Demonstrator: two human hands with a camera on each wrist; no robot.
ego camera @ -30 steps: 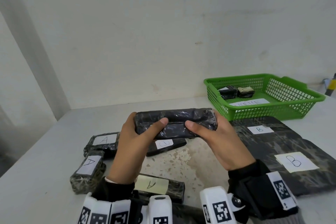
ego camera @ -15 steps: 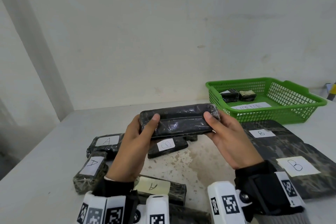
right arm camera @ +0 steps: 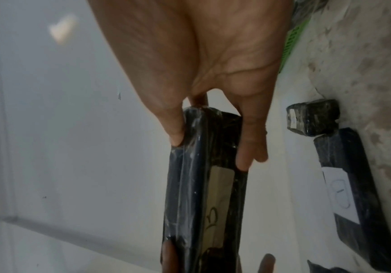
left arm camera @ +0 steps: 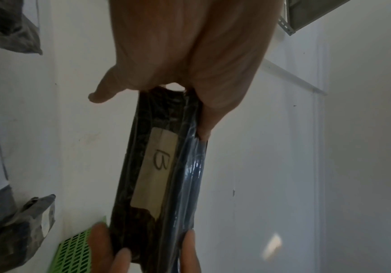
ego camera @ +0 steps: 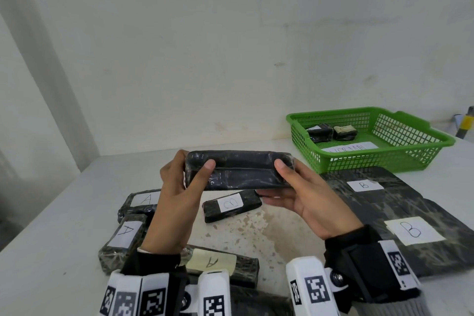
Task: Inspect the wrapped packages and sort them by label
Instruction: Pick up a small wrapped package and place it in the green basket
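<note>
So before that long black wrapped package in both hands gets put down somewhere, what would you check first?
1. Grip: left hand and right hand each hold an end of the long black film-wrapped package: ok.
2. Label read: left wrist view shows its paper label marked B: ok.
3. Destination: flat dark B-labelled packages lie on the right: ok.
4. Wrap intact: cannot tell.
5. Green plastic basket note's wording: cannot tell.
</note>
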